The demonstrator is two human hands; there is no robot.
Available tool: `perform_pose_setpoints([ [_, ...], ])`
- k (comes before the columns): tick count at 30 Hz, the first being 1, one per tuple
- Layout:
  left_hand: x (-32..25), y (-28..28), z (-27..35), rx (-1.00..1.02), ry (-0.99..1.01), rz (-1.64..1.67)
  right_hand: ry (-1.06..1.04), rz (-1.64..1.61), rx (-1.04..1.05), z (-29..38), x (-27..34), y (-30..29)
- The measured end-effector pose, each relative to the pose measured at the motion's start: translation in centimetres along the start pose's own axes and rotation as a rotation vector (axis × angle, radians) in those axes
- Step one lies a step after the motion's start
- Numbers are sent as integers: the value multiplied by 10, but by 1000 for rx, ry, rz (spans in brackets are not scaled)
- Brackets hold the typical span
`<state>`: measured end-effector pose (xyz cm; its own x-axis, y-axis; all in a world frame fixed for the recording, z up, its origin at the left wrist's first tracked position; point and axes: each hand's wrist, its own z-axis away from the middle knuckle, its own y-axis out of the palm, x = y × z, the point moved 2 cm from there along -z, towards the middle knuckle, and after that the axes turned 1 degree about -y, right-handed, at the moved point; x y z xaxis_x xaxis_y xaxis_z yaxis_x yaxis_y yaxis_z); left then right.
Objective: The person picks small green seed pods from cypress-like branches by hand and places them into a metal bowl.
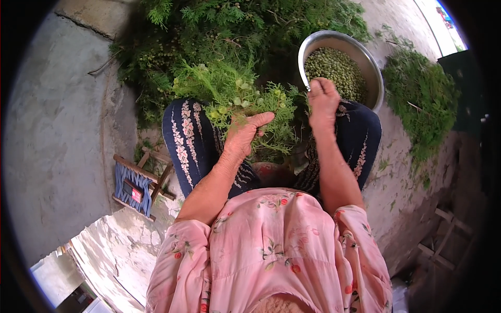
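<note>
My left hand (245, 131) grips a leafy sprig of a scale-leaved conifer, likely arborvitae (270, 103), above my lap. Pale green unripe cones (240, 99) cluster along the sprig. My right hand (324, 98) is curled over the near left rim of a round metal basin (373, 74). Its fingers are bent inward, and whether anything lies inside them is hidden. The basin stands beyond my right knee and contains a heap of small green cones (336, 70).
A large pile of cone-bearing conifer branches (219, 31) lies ahead of my knees. More cut greenery (422, 98) is heaped at right. A folding stool (135, 187) with blue webbing stands at left, a dark handset-like device (133, 191) on its seat. Another wooden frame (446, 238) is at lower right.
</note>
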<state>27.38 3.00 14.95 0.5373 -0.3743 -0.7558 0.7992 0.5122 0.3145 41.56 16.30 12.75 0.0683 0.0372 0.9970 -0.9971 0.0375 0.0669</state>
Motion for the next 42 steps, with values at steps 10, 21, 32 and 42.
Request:
perform_pose_setpoints([
  [10, -1, -2, -1, -14, -16, -35, 365, -363, 497, 19, 25, 9],
  [21, -2, 0, -1, 7, 31, -123, 151, 62, 520, 35, 21, 25],
  [32, 0, -7, -3, -101, -8, 87, 545, -722, 349, 13, 9, 8],
  [42, 5, -11, -10, -81, -35, 97, 615, -818, 456, 21, 3, 7],
])
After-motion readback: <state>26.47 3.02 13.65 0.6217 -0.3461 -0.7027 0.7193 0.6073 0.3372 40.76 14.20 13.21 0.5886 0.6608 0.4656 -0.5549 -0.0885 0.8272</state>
